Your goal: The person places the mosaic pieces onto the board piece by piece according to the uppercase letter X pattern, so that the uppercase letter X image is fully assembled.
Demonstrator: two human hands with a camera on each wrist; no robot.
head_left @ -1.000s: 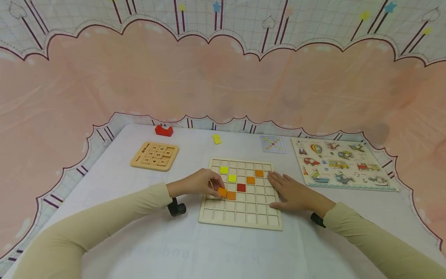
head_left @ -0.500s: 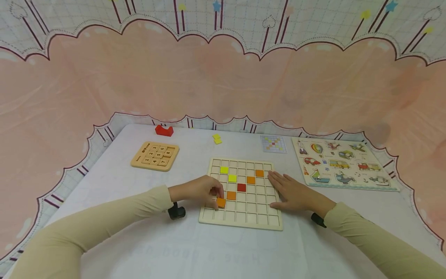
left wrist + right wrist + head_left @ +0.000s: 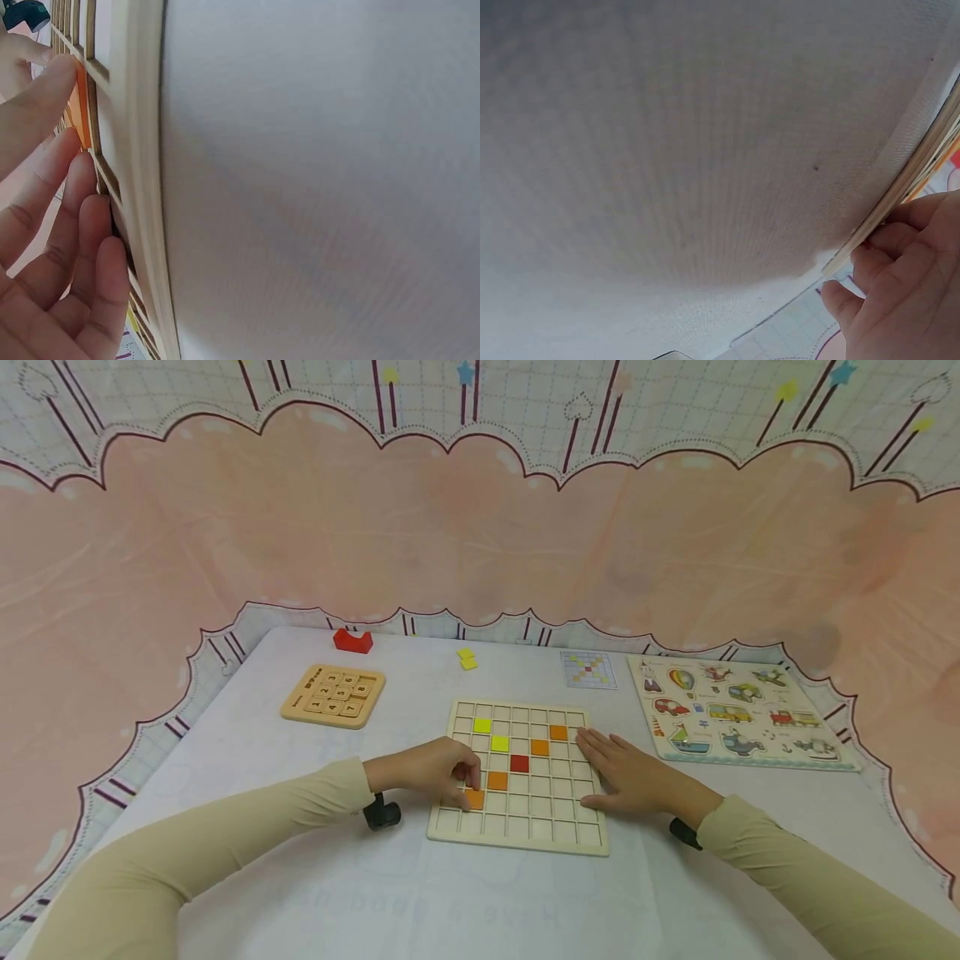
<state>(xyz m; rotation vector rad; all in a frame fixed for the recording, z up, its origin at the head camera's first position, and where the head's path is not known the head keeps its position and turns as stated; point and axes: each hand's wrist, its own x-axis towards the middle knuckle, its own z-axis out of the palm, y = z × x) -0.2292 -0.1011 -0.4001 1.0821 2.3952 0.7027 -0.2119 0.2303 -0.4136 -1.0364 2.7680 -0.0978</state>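
A pale wooden grid board (image 3: pixel 517 831) lies on the table. My left hand (image 3: pixel 431 768) is over its left side, thumb and index finger at opposite edges of an orange square tile (image 3: pixel 474 800), pinching it in a lower-left cell. In the left wrist view the thumb tip overlaps the orange tile (image 3: pixel 81 105). Up and right from it run another orange tile (image 3: pixel 497 781), a red tile (image 3: pixel 520 763) and two more orange ones. Two yellow tiles (image 3: pixel 500 743) sit at the upper left. My right hand (image 3: pixel 630 777) rests with straight fingers on the board's right edge.
At the back are loose yellow tiles (image 3: pixel 467 658), a red notched block (image 3: pixel 353 641) and a printed pattern card (image 3: pixel 588 670). A wooden number puzzle (image 3: pixel 333 696) lies left, a picture puzzle board (image 3: pixel 738 714) right. A patterned cloth hangs behind.
My left hand has moved slightly toward the board's near side with the orange tile, which has gone from tilted above the grid to lying in a cell. The right hand stays put.
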